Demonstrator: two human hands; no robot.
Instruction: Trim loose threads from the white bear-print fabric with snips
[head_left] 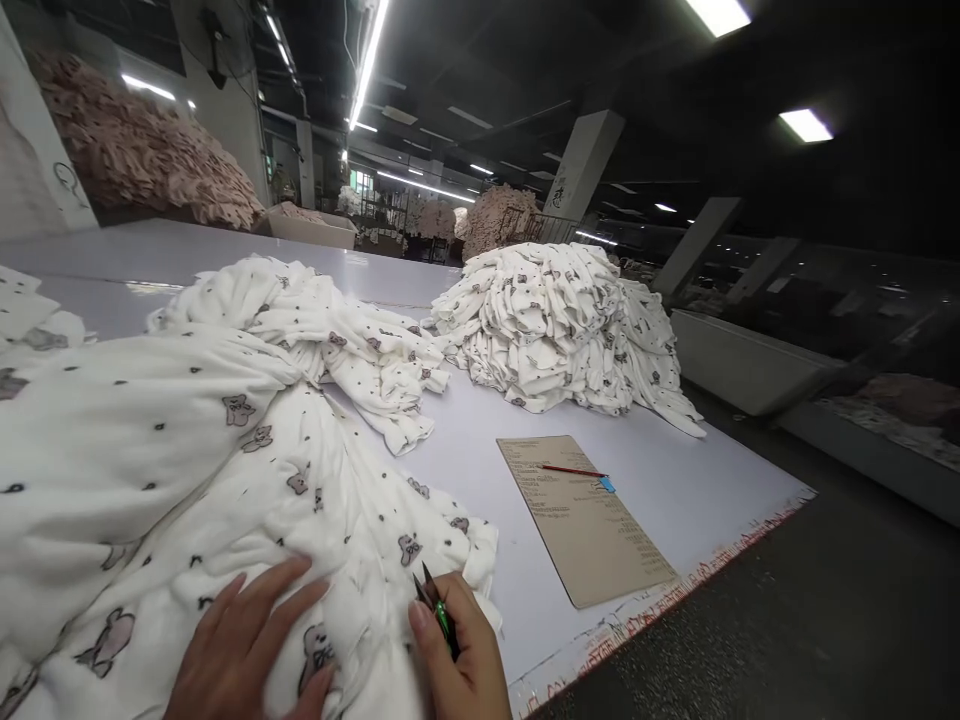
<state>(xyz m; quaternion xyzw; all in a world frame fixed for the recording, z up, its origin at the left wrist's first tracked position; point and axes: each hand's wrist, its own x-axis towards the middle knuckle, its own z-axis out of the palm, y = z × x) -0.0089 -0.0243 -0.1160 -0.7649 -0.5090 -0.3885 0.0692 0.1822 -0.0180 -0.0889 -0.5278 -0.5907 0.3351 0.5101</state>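
Note:
White fleecy cloth printed with grey-pink bears and small dark dots lies in loose folds across the near left of the table. My left hand rests flat on it, fingers spread. In my right hand is a pair of thread snips with green on the handle; the two dark blades point up and away, slightly apart. The right hand is at the cloth's right edge, close to my left hand. Whether the blades touch the cloth I cannot tell.
A tall stack of the same printed cloth stands further back on the pale table. A brown card with writing, a red pencil and a blue clip lies near the right edge. Pink cloth heaps and a bin surround the table.

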